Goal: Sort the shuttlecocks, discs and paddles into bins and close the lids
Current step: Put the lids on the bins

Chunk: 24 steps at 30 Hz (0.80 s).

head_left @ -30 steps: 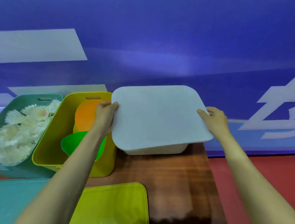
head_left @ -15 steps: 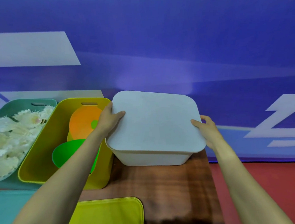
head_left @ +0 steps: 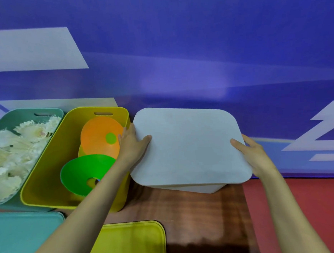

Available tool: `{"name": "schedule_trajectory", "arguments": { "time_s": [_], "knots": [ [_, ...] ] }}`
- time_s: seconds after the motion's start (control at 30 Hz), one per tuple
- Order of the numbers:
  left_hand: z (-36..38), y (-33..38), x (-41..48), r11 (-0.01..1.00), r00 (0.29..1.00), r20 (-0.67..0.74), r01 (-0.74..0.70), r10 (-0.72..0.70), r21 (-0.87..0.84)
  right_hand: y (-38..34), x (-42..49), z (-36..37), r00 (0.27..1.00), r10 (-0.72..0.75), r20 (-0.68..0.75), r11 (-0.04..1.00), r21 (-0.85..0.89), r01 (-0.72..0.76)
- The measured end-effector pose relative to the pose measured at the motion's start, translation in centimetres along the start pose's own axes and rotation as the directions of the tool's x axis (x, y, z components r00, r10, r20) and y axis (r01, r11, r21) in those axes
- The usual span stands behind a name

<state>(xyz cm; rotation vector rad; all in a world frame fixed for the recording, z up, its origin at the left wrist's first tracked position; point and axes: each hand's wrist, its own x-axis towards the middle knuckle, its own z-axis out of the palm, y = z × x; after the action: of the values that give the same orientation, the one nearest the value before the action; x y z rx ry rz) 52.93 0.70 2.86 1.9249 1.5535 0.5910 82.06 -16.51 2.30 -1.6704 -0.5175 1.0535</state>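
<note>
A white lid [head_left: 189, 144] lies on top of the white bin [head_left: 199, 188] at the table's far right, hiding what is inside. My left hand [head_left: 132, 144] grips the lid's left edge, thumb on top. My right hand [head_left: 251, 153] grips its right edge the same way. To the left stands an open yellow bin [head_left: 46, 181] with an orange disc [head_left: 99, 137] and a green disc [head_left: 84, 172] in it. Further left an open teal bin [head_left: 19, 116] holds several white shuttlecocks [head_left: 10, 154].
A yellow lid [head_left: 129, 247] and a teal lid [head_left: 19, 241] lie flat on the brown wooden table [head_left: 199, 219] near me. A blue banner wall [head_left: 176, 55] stands right behind the bins. Red floor [head_left: 308, 205] lies beyond the table's right edge.
Both hands have brought the white lid down onto the white bin, so less of the bin's side shows under it. The view has shifted a little.
</note>
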Motion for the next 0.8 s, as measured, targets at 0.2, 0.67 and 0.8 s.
{"name": "schedule_trajectory", "arguments": {
  "time_s": [0.2,0.67,0.8],
  "knots": [
    [0.0,0.8,-0.4,0.999,0.999,-0.001,-0.040,0.040,-0.022,-0.2,-0.4,-0.4,0.999,0.018,-0.040,1.000,-0.010,-0.018],
    [-1.5,1.0,2.2,0.887,0.954,0.246,0.258,-0.171,-0.383,-0.4,0.4,0.4,0.999,0.031,-0.017,0.999,0.027,-0.030],
    [-1.5,0.7,2.2,0.898,0.942,0.287,0.271,-0.173,-0.348,0.3,-0.1,0.6,0.999,0.027,-0.047,0.999,0.030,-0.026]
  ]
}}
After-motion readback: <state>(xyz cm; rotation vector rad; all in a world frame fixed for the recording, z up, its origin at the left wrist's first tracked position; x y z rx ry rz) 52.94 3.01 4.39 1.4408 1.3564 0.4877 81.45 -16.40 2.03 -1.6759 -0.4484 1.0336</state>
